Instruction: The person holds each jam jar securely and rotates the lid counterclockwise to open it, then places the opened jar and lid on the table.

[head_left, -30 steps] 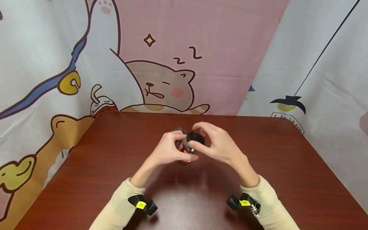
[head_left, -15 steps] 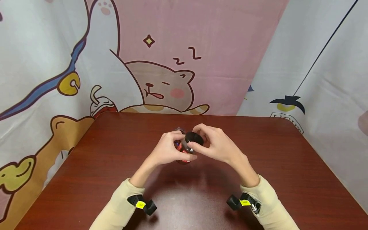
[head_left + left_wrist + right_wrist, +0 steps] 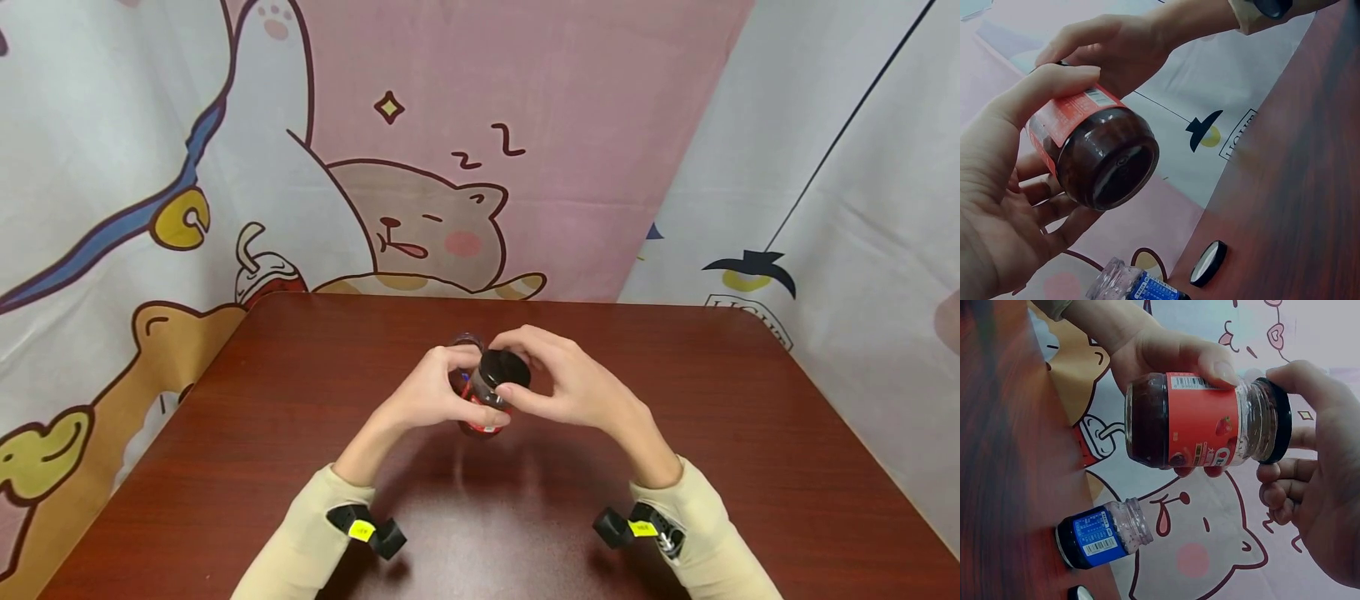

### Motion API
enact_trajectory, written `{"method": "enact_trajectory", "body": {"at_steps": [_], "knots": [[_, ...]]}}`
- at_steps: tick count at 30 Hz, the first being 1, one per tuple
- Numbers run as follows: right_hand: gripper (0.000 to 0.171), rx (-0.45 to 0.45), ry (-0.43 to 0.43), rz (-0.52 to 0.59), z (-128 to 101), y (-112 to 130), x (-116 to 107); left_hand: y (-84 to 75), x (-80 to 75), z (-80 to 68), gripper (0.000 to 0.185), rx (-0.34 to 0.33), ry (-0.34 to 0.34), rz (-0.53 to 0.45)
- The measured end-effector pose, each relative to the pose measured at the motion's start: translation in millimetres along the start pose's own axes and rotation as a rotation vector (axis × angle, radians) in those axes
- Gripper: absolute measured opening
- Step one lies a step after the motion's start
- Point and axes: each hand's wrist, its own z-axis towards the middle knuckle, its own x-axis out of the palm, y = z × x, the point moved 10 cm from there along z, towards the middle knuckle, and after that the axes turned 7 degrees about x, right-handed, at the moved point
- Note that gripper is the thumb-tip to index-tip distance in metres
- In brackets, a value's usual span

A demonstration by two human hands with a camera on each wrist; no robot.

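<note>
Glass jam jar (image 3: 1200, 422) held above table (image 3: 750, 433), mid-air between both hands. Left hand (image 3: 431, 392) wraps labelled body; right hand (image 3: 577, 387) pinches black lid (image 3: 1279, 419). Looks full: hefty, rigid, smooth, breakable. Best grip around paper label, not bare glass.

Only scraps read here: two little "z" marks above the sleeping cat on the pink backdrop (image 3: 480, 150), while print on the red-labelled jar (image 3: 1200, 422) and blue-labelled jar (image 3: 1100, 537) stays too small.
</note>
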Motion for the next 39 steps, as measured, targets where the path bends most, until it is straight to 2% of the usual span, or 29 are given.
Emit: {"method": "enact_trajectory", "body": {"at_steps": [4,9,18,26,32,39], "knots": [[0.041,-0.026,0.018,-0.02,0,3,1,-0.2,-1.0,-0.1,0.032,0.006,0.004,-0.015],[0.044,-0.002,0.017,-0.033,0,1,2,1.9,-4.6,-1.0,0.031,-0.01,-0.016,0.039],[0.046,0.169,-0.02,-0.015,1,-21,2,-0.7,-12.1,-0.4,0.039,-0.03,-0.098,0.231],[0.041,0.203,-0.034,-0.047,1,-27,4,-3.7,-14.8,-2.0,0.043,-0.085,-0.12,0.448],[0.039,0.232,-0.015,-0.059,0,-30,6,-6.0,-15.0,-3.1,0.047,-0.08,-0.124,0.488],[0.041,0.227,0.005,-0.054,0,-28,6,-5.6,-12.3,-2.4,0.048,-0.08,-0.098,0.498]]}}
